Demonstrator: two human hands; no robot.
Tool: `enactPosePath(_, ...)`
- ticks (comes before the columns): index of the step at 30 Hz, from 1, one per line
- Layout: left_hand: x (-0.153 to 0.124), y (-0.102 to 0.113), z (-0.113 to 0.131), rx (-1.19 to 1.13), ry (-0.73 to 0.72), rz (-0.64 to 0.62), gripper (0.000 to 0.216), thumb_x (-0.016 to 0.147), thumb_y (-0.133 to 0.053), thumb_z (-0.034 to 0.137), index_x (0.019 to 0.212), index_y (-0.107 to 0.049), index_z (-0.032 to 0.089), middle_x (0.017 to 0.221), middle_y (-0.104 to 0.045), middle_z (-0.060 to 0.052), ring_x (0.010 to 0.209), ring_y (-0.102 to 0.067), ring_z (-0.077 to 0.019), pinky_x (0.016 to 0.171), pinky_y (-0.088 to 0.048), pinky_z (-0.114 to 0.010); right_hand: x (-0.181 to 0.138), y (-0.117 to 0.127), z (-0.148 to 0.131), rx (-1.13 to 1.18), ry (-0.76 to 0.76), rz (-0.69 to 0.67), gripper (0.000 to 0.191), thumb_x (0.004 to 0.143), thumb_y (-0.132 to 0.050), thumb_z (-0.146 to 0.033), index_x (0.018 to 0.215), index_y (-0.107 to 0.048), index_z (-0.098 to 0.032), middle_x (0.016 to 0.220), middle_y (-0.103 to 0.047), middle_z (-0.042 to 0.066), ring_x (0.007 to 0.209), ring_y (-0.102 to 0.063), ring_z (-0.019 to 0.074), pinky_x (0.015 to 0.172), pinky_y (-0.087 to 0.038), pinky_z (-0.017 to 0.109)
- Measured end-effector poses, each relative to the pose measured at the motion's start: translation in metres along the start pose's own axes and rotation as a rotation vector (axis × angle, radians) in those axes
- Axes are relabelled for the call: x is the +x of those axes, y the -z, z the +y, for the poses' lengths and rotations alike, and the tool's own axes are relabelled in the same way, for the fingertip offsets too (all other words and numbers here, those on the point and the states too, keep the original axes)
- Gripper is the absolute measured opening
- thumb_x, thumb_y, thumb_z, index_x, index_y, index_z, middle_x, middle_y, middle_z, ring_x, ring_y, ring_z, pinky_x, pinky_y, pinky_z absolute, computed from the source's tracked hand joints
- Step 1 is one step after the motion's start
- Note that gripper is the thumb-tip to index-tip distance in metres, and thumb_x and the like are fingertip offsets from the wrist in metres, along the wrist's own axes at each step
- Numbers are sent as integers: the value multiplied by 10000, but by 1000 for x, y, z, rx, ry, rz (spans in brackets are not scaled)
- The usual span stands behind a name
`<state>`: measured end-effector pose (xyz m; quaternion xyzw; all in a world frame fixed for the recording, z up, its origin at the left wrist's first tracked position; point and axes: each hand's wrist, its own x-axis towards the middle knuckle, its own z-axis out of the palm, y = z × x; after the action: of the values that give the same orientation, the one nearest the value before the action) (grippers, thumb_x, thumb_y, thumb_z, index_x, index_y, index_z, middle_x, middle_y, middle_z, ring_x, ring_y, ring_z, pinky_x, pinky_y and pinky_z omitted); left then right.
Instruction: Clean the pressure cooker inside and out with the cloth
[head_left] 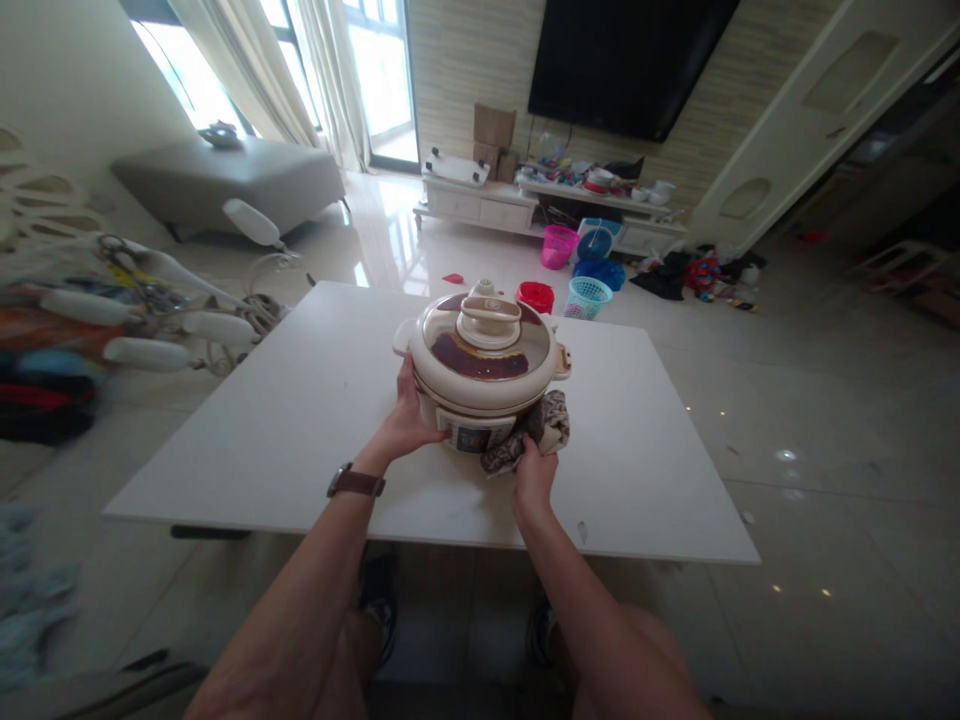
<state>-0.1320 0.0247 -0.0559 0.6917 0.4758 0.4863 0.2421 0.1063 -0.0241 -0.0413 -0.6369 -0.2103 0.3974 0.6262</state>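
Observation:
A cream electric cooker pot (pixel 484 375) with a glass lid and a knob stands near the middle of a white table (pixel 300 420). My left hand (pixel 409 420) lies flat against the pot's left side, a brown watch on that wrist. My right hand (pixel 534 472) grips a crumpled patterned cloth (pixel 544 425) and presses it against the pot's lower right front. Part of the pot's front panel shows between my two hands.
A drying rack with white hangers (pixel 172 320) stands left of the table. Beyond are a grey sofa (pixel 232 180), a TV cabinet (pixel 525 205) with clutter, and pink, blue and red baskets (pixel 585 265) on the shiny floor. My shoes show under the table's front edge.

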Motion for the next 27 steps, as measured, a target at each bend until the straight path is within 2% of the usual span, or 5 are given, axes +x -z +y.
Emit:
enactPosePath(4, 0, 3, 2, -39, 33, -37, 1596, 616, -990, 367, 1706, 173, 294, 1771, 62, -223, 1656, -126, -424, 1335, -231, -573, -3, 2, -3, -24, 154, -45, 471, 776, -722, -386, 1179, -772, -147, 1303, -769, 127, 1250, -693, 265, 1148, -492, 409)
enactPosePath(9, 0, 4, 4, -31, 38, -31, 1580, 627, -982, 367, 1710, 165, 280, 1774, 49, -221, 1654, -121, -426, 1339, -219, -574, -4, 5, -5, -59, 180, -72, 478, 813, -719, -406, 1210, -768, -143, 1329, -760, 129, 1276, -682, 262, 1168, -476, 418)
enactPosePath(18, -1, 5, 5, -10, 27, -36, 1571, 639, -978, 348, 1709, 172, 299, 1777, 46, -212, 1654, -132, -427, 1341, -211, -587, -37, 7, -7, -130, 272, -111, 404, 841, -717, -414, 1121, -786, -130, 1086, -816, 146, 1141, -730, 289, 1026, -564, 381)
enactPosePath(23, -1, 4, 4, -27, 20, -33, 1587, 624, -987, 328, 1706, 175, 317, 1776, 62, -221, 1652, -140, -436, 1330, -225, -605, -38, 14, -17, -323, 705, -336, 588, 859, -595, -275, 1438, -666, -201, 1511, -649, 126, 1544, -465, 314, 1266, -368, 476)
enactPosePath(27, -1, 2, 3, -74, 28, -14, 1594, 604, -1000, 327, 1710, 148, 321, 1776, 55, -229, 1652, -150, -440, 1325, -228, -622, -1, 11, -44, -557, 1007, -432, 646, 821, -627, -273, 1466, -654, -260, 1586, -589, 98, 1624, -321, 355, 1271, -334, 543)
